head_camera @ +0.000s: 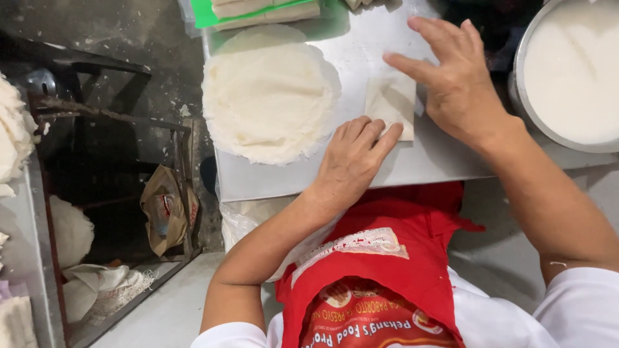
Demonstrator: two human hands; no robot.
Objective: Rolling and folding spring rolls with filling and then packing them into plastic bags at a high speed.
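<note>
Roughly upright under both hands: folded wrapper, long axis near-to-far.

Bare metal tray lies open below my 2 hands. A round wrapper stack blocks the left, a big bowl of white filling crowds the right, and stacked rolls sit ahead.

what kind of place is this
Probably a small food-making workshop or kitchen. Both hands, left hand and right hand, press a folded wrapper on a steel table, beside a stack of round thin wrappers and a big pot of white filling.
</note>
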